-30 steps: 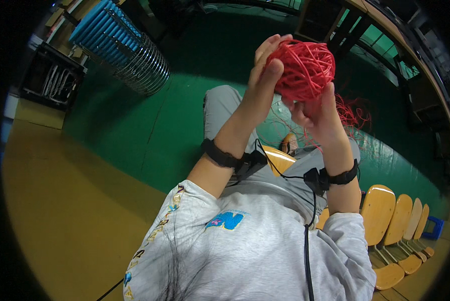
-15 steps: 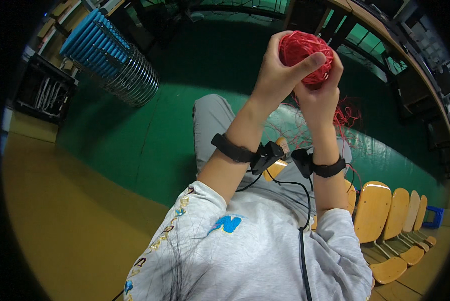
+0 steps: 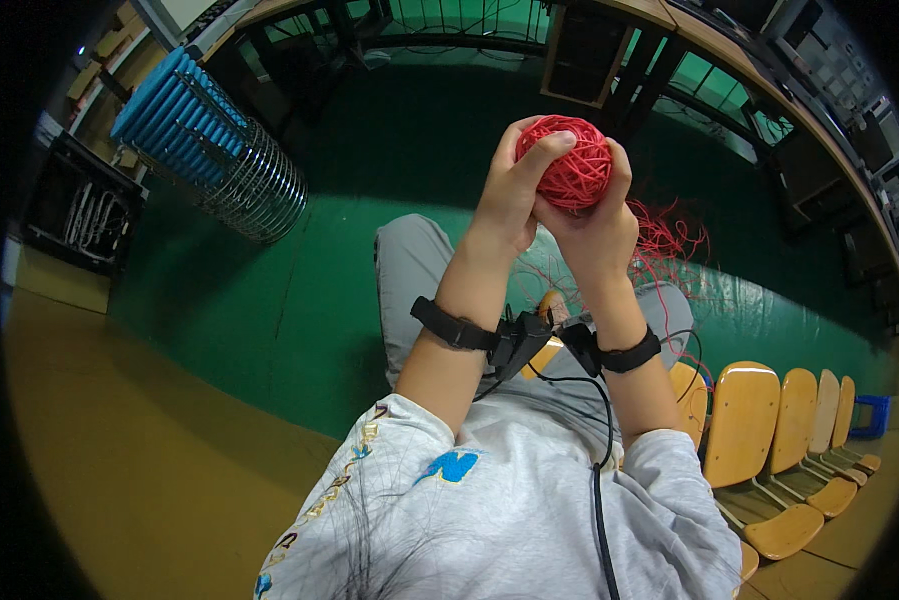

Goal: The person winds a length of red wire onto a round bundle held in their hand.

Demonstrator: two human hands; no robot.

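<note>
Both hands clasp a round ball of red string (image 3: 575,172) in front of me, above my knees. My left hand (image 3: 506,193) wraps its left side, with the thumb lying across the top. My right hand (image 3: 597,232) cups the right and lower side, fingers curled round the edge. The wound strands cross in many directions. Past my right wrist hangs or lies a loose tangle of red string (image 3: 666,245), and a thin strand runs from it down past my right forearm. Where the ball meets my palms is hidden.
Black straps with small devices (image 3: 517,340) circle both forearms, and a black cable (image 3: 598,490) runs down my shirt. Wooden chairs (image 3: 744,425) line the right. Stacked blue-topped stools (image 3: 184,125) stand at the left on the green floor (image 3: 239,310). Desks (image 3: 739,70) edge the far right.
Both hands have brought the ball nearer to me and a little to the left. My left thumb has shifted over the ball's top, and the ball appears turned.
</note>
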